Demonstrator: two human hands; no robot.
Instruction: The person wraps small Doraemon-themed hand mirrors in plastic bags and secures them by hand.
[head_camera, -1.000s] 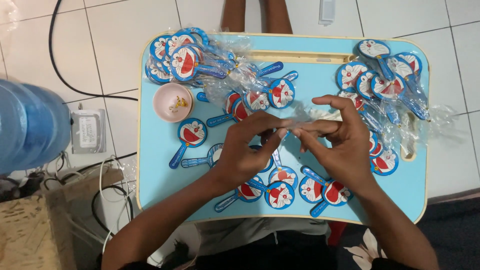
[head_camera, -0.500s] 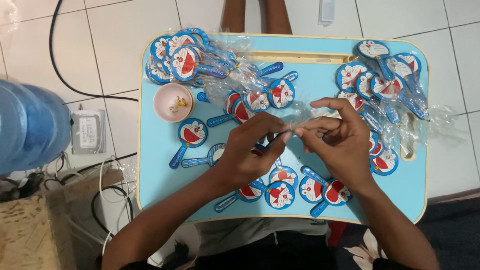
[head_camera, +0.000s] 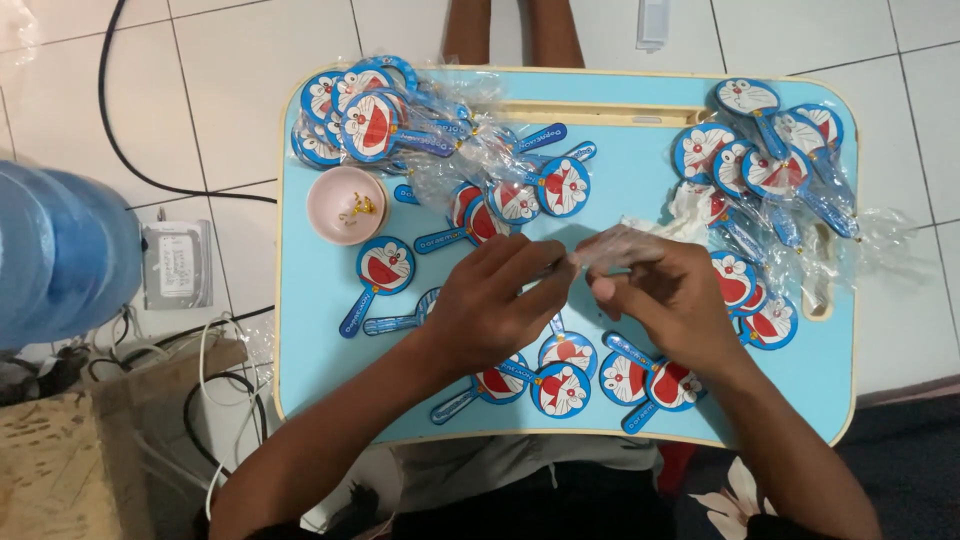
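White floor tiles surround a light-blue lap table (head_camera: 330, 390) strewn with round cartoon-face paddles (head_camera: 560, 388). Near its middle, the left hand (head_camera: 495, 310) and right hand (head_camera: 670, 295) meet, fingers pressed together, pinching a clear plastic sleeve (head_camera: 612, 245) between them. Farther left sits a small pink bowl (head_camera: 346, 205); wrapped paddles (head_camera: 365, 115) are heaped at the far corners.

both arms are bare to above the elbow, the left hand (head_camera: 490, 310) and right hand (head_camera: 670, 300) wear no rings or gloves, above a grey shirt and dark shorts.
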